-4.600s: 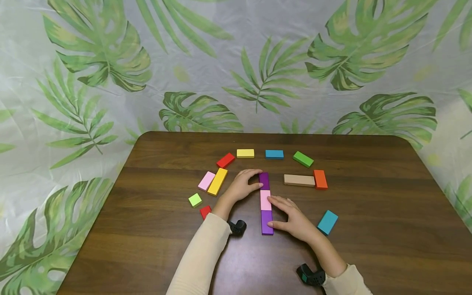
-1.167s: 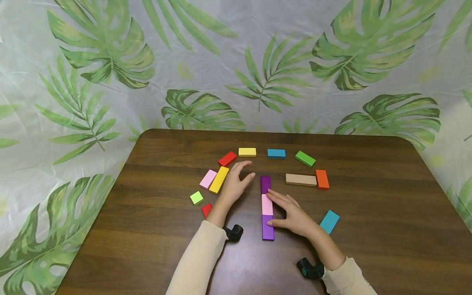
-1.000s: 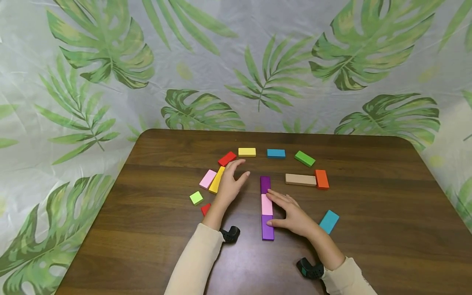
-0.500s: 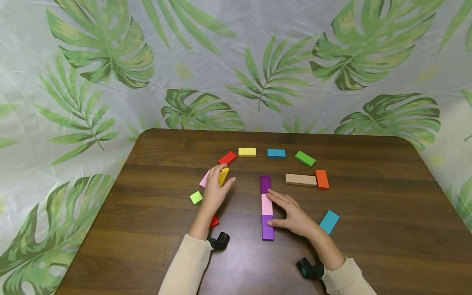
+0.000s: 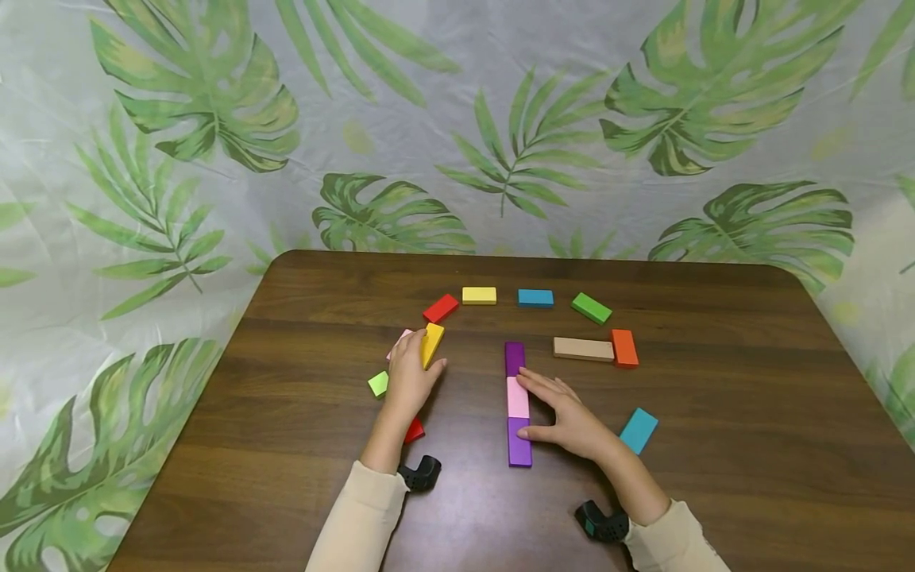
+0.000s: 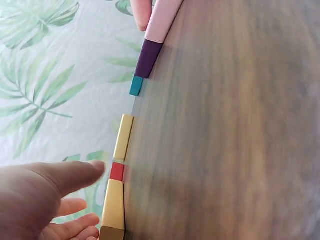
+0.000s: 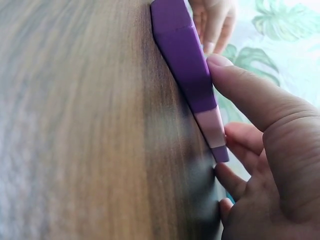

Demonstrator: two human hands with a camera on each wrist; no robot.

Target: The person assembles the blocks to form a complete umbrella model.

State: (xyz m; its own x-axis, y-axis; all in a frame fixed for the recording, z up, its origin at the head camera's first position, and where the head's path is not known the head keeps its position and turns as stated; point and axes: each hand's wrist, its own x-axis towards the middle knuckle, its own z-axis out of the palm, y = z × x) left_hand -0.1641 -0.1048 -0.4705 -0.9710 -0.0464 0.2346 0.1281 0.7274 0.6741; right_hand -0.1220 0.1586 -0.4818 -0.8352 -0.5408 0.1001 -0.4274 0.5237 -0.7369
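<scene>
Three blocks lie end to end in a straight row on the table: dark purple [image 5: 514, 357] at the far end, pink [image 5: 518, 399] in the middle, purple [image 5: 519, 451] nearest. My right hand [image 5: 572, 419] rests along the row's right side, its thumb at the near purple block and its fingertips by the pink one. Over the left cluster, my left hand [image 5: 407, 383] reaches with thumb and fingers spread around an orange-yellow block [image 5: 433, 343], which lies on the table. A pink block [image 5: 397, 343] and a light green block [image 5: 377, 384] are partly hidden behind that hand.
Red [image 5: 440, 307], pale yellow [image 5: 479, 296], blue [image 5: 535, 299] and green [image 5: 591, 308] blocks form an arc at the back. To the right lie a tan plank [image 5: 582, 349], an orange block [image 5: 624, 348] and a light blue block [image 5: 638, 430]. Another red block [image 5: 415, 430] shows beside my left wrist.
My left hand has left the row's far dark purple block and moved left to the orange-yellow block. The row sits slightly nearer me than in the oldest frame. My right hand stays beside it.
</scene>
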